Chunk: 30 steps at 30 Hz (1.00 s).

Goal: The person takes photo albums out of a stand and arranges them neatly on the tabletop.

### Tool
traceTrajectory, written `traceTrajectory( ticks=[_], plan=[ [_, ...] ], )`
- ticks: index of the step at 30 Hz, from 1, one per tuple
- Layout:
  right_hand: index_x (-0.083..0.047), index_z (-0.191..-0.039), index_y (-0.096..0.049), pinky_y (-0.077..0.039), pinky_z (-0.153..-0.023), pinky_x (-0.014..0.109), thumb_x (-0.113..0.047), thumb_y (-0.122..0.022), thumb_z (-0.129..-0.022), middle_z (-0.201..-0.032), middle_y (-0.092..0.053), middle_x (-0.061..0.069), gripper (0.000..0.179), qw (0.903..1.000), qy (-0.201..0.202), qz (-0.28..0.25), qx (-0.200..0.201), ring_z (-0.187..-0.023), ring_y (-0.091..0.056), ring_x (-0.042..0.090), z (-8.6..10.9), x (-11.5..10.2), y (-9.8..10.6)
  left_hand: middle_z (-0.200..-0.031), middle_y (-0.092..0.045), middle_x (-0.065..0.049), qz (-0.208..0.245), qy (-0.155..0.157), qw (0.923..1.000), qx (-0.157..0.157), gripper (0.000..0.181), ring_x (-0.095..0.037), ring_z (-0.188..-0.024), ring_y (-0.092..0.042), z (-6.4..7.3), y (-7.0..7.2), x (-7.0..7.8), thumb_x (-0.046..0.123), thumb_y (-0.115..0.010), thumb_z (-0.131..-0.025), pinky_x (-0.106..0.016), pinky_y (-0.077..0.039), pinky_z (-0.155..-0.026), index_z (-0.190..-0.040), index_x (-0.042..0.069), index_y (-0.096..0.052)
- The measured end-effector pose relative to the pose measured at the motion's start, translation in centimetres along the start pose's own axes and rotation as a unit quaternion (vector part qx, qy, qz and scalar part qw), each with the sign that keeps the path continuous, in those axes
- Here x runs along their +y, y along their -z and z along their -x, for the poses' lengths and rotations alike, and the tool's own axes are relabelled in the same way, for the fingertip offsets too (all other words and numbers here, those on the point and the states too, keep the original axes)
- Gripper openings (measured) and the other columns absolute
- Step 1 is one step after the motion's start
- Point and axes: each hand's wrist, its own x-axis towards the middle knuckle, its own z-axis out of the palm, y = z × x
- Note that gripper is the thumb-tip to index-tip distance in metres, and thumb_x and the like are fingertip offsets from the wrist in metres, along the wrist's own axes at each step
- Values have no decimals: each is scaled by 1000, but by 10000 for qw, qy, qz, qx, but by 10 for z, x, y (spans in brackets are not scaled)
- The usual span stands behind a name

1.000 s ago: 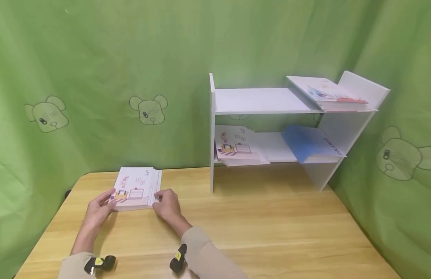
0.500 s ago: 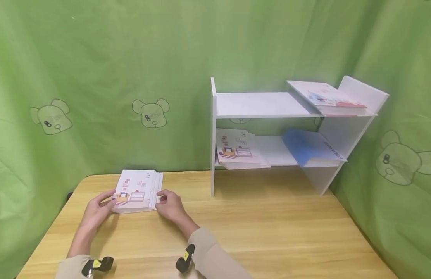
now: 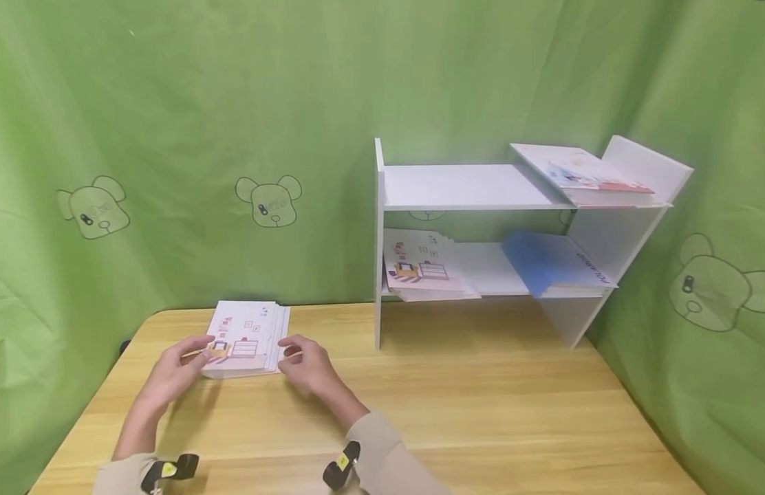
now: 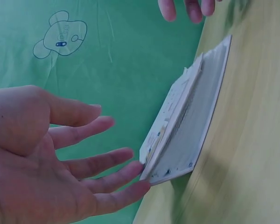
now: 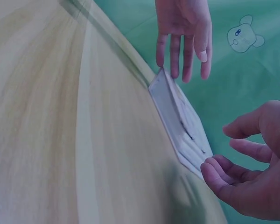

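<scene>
A book point(image 3: 249, 326) with a white cover lies on the table at the left, line drawings of a room on its front. Its leaves are fanned out in steps along the right side. My left hand point(image 3: 175, 368) is at its near left corner; in the left wrist view the fingers point(image 4: 116, 175) reach out loosely, the lower fingertips right at the book's corner. On the opposite side my right hand point(image 3: 308, 364) stands beside the fanned edge. Its fingers point(image 5: 219, 175) are loosely bent, thumb apart, nothing gripped between them.
A white two-tier shelf point(image 3: 457, 185) stands at the back right. Its upper board bears a book point(image 3: 593, 175) at the right; below are a similar white book point(image 3: 422, 265) and a blue-and-white book point(image 3: 552, 265). A green curtain point(image 3: 296, 103) surrounds the wooden table point(image 3: 457, 405).
The head view has tilted slightly, shifting everything lower. My hands have loosened at the book's sides, the right thumb and fingers parting more. The book stays in place on the table.
</scene>
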Motion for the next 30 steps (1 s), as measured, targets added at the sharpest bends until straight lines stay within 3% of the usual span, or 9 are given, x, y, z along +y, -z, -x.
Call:
traceTrajectory(
  ticks=[3, 6, 12, 18, 22, 25, 30],
  plan=[
    [-6, -124, -70, -59, -85, 29, 1, -71, -86, -114, -69, 15, 38, 9999, 87, -60, 0, -98, -68, 20, 5, -4, 6, -144, -45, -39, -42, -32, 10000, -44, 45, -54, -126, -53, 0, -1, 3, 12, -54, -105, -46, -51, -102, -144, -11, -48],
    [-5, -125, -69, -59, -85, 30, 0, -72, -87, -115, -69, 15, 39, 9997, 156, -163, -1, -100, -68, 23, 9, -6, 12, -143, -48, -37, 27, -106, 9999, -86, 44, -52, -125, -55, -1, -3, 6, 11, -55, -105, -33, -52, -96, -144, -9, -49],
    [-6, -127, -68, -59, -83, 28, -2, -70, -89, -118, -68, 15, 39, 9992, 361, -193, 6, -103, -68, 23, 14, -6, 21, -138, -54, -36, 182, -379, 9991, -64, 46, -51, -125, -56, -2, -7, 12, 10, -56, -105, -42, -54, -100, -147, -7, -46],
    [-8, -126, -69, -59, -81, 26, 0, -68, -89, -114, -69, 7, 37, 9982, 554, -226, 68, -102, -68, 21, 24, -10, 29, -137, -57, -32, 526, -629, 9964, -201, 48, -47, -124, -57, -1, -9, 20, 14, -58, -105, -16, -50, -92, -148, -4, -46],
    [-7, -125, -69, -59, -84, 26, 1, -69, -90, -114, -69, 6, 36, 9969, 722, -287, 136, -104, -68, 24, 30, -13, 35, -138, -57, -31, 849, -746, 9927, -410, 48, -43, -122, -60, -1, -11, 24, 15, -57, -106, -28, -55, -94, -148, -3, -46],
    [-6, -125, -69, -59, -88, 28, 2, -69, -91, -115, -69, 8, 34, 9956, 854, -352, 188, -107, -68, 28, 34, -16, 41, -139, -56, -31, 1035, -807, 9898, -556, 47, -30, -119, -64, -1, -12, 27, 14, -57, -106, -38, -58, -95, -148, -3, -45],
    [-5, -125, -68, -60, -89, 31, 1, -70, -92, -115, -69, 10, 33, 9933, 1076, -340, 246, -108, -67, 31, 40, -21, 54, -139, -56, -31, 1183, -926, 9870, -576, 46, -11, -115, -65, 0, -14, 31, 13, -55, -106, -34, -57, -95, -148, -3, -44]
  ],
)
